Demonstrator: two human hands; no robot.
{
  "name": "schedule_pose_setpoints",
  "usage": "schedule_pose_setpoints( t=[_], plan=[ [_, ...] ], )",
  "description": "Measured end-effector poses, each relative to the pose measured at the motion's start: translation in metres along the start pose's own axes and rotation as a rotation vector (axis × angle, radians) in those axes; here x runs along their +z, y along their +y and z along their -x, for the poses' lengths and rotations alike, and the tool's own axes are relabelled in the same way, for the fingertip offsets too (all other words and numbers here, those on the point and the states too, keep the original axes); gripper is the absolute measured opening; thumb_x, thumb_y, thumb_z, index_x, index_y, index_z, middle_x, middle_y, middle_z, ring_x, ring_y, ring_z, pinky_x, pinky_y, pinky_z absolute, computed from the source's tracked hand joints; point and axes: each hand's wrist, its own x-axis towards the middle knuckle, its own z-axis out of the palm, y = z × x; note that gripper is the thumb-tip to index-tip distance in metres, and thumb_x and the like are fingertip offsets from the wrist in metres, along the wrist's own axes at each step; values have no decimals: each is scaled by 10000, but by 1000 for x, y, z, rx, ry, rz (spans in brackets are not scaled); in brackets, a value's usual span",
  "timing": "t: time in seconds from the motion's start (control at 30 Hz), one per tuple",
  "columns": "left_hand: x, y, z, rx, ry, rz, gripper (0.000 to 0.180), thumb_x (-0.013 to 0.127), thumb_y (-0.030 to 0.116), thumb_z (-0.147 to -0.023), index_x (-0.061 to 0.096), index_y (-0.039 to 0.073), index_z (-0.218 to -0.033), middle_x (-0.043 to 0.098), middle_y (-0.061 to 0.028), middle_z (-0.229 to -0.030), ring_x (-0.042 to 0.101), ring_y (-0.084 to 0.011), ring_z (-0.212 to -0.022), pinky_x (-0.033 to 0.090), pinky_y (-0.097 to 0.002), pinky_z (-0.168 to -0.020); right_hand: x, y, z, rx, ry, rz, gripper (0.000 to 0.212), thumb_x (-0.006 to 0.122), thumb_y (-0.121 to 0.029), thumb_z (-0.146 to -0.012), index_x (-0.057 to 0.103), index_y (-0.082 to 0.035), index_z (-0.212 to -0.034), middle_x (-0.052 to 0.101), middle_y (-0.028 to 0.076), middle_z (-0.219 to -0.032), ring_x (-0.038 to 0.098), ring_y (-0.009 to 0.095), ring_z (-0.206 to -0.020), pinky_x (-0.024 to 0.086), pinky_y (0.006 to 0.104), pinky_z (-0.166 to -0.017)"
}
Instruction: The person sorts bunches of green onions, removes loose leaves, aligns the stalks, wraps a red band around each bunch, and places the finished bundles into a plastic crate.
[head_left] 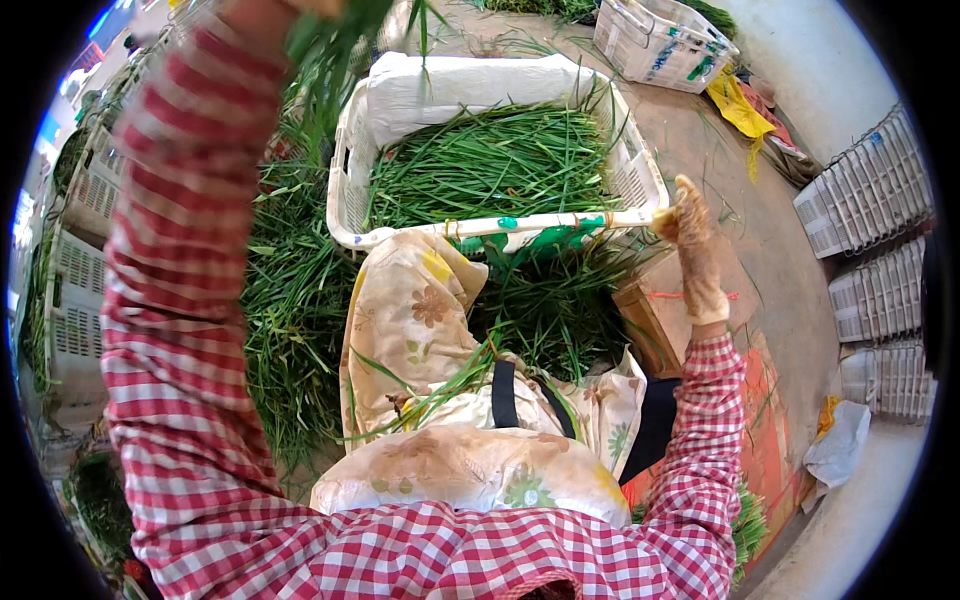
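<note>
Red-and-white checked cloth covers both arms, the left sleeve [175, 330] stretching far forward and the right sleeve [705, 400] bent beside the lap. The left hand [318, 6] is mostly cut off by the upper edge; a bunch of long green leaves [338, 65] hangs at it, but how its fingers close cannot be told. The right hand [697, 245], in a stained pale glove, has its fingers pointing up and its thumb standing apart from them, with nothing seen in its grasp; it is just beside the right front corner of a white plastic crate [395, 237], though whether it touches the rim is unclear. Cut green leaves [490, 160] lie in that crate, mostly crosswise, in front of a white liner [440, 82] at its far wall. Its near rim bears green and blue blotches rather than readable words. The clearest lettering-like marks are blue, beside green patches, on the side of another white crate [662, 50] at upper right, near a yellow bag [742, 108]. More white crates [868, 190] stand along the right wall, one bearing a small blue mark. Loose leaves [290, 330] heap left of the flower-patterned apron [420, 300], and a brown box [650, 320] sits below the gloved hand.
</note>
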Motion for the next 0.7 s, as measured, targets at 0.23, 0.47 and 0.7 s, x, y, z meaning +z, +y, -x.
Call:
schedule_pose_setpoints(
  t=[0.23, 0.47, 0.7],
  plan=[
    [51, 236, 64, 524, -81, 869, 82, 626, 152, -696, 601, 112, -764, 532, -25, -633, 556, -190, -604, 444, -352, -564, 0, 56, 49, 404, -164, -19, 427, 553, -364, -938, 535, -42, -1219, 664, 56, -913, 601, 101, -682, 460, 203, -574],
    [84, 327, 147, 612, -509, 897, 100, 603, 156, -724, 634, 61, -713, 627, -74, -731, 602, -261, -666, 469, -394, -648, 58, 42, 83, 542, -443, 365, 954, 635, -583, -799, 261, 38, -1420, 668, 189, -970, 660, 272, -833, 511, 352, -707],
    [101, 345, 168, 428, -804, 1188, 364, 509, 131, -877, 554, 89, -1235, 542, -106, -1264, 519, -258, -1147, 404, -369, -987, 106, 51, 78, 492, -395, 721, 1055, 681, -498, -774, 62, 16, -1457, 610, 326, -998, 620, 422, -935, 494, 410, -802]
  ],
)
